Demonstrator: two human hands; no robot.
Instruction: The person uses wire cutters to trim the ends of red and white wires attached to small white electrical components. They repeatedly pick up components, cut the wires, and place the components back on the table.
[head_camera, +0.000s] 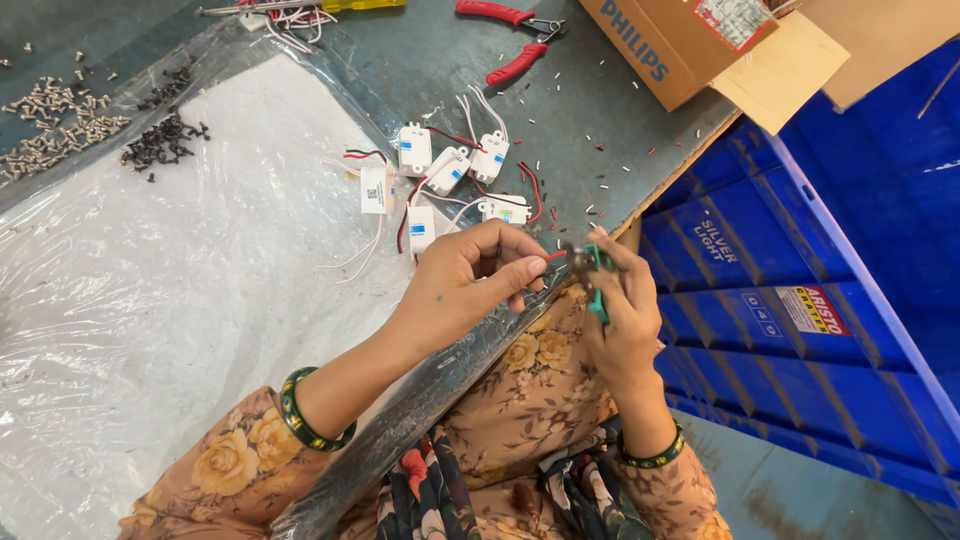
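At the table's (560, 70) near edge, left hand (470, 275) pinches a red wire (556, 256) steady while right hand (620, 310) clenches green-handled cutters (597, 285) at its tip.

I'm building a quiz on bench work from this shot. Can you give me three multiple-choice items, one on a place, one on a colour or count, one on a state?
1. Where do the red-handled pliers lie?
A. at the far edge of the table, near the cardboard box
B. in the blue crate
C. on the person's lap

2. What colour are the handles of the tool in the right hand?
A. yellow
B. teal green
C. black

3. What is the left hand doing?
A. lying flat on the plastic sheet
B. pinching a thin red wire
C. gripping a screw pile

Answers:
1 A: the pliers rest on the grey table beside the cardboard box.
2 B: teal green grips of the small cutter show between the fingers.
3 B: thumb and finger close on the red wire, which leads to the cutter's tip.
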